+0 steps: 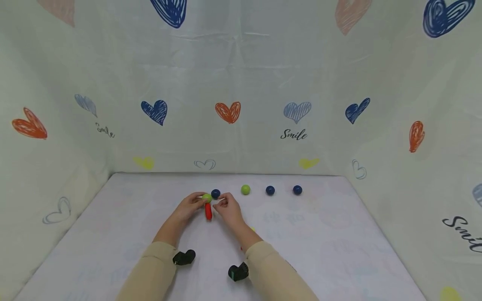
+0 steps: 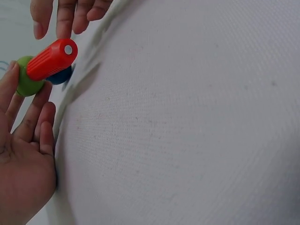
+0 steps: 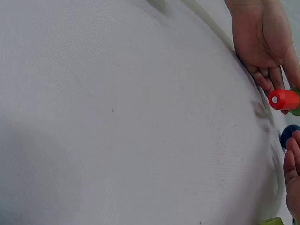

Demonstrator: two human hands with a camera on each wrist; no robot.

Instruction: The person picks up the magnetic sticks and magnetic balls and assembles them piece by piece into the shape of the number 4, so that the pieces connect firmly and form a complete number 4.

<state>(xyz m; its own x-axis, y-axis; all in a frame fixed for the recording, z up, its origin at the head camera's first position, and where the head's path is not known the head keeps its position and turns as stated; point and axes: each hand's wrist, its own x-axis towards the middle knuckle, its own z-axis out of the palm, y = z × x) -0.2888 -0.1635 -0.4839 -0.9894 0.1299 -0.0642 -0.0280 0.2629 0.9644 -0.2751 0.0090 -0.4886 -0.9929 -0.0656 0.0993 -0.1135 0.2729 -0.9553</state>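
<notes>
My left hand (image 1: 187, 207) pinches a light green ball (image 1: 206, 197) between thumb and fingers. A red ribbed rod (image 1: 208, 212) with a small silver disc in its end sticks out from that ball toward me, as the left wrist view shows. Just beyond, a dark blue ball (image 1: 216, 194) sits on the table. Close to the blue ball is my right hand (image 1: 229, 209), its fingers loosely extended and nothing seen in them. Whether its fingertips touch the blue ball I cannot tell. In the right wrist view the blue ball (image 3: 290, 136) is partly covered by the right fingers.
Along the table's back stand another green ball (image 1: 245, 190) and two dark blue balls, one (image 1: 270, 190) left of the other (image 1: 297, 190). Bits of yellow and red peek out beside the right forearm. A yellow-green piece (image 3: 272, 221) shows low in the right wrist view.
</notes>
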